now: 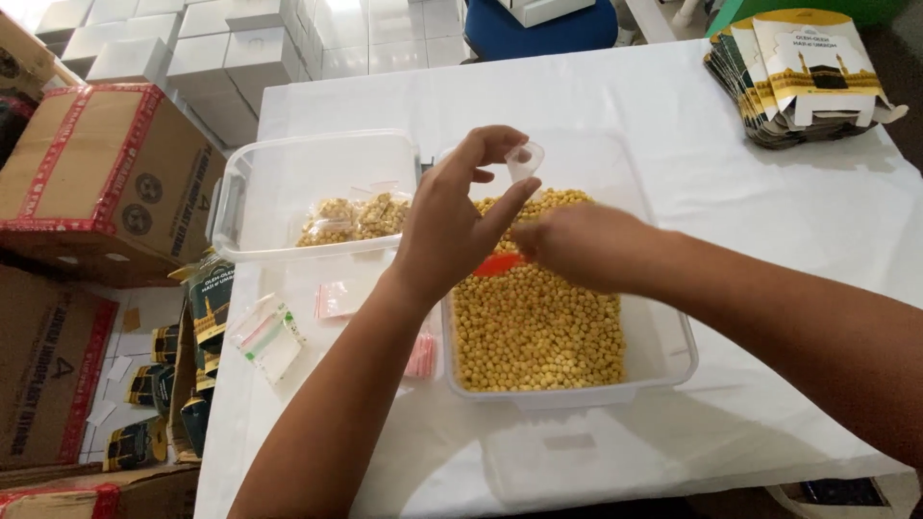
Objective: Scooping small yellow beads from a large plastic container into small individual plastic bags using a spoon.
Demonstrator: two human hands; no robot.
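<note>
Nearest, the clear tub [663,356] is well filled with yellow kernels [534,327], so most stock looks unpacked. Over it, the right hand [577,245] is curled down around an orange scoop [498,263] at the kernel surface. The left hand [452,226] pinches a small clear bag [525,160], held open above the kernels; apparently not yet filled. Left of it lie spare empty bags [267,336]. Farther, a second tub [240,192] holds only a few filled packets [358,219]. Judgement: early stage.
</note>
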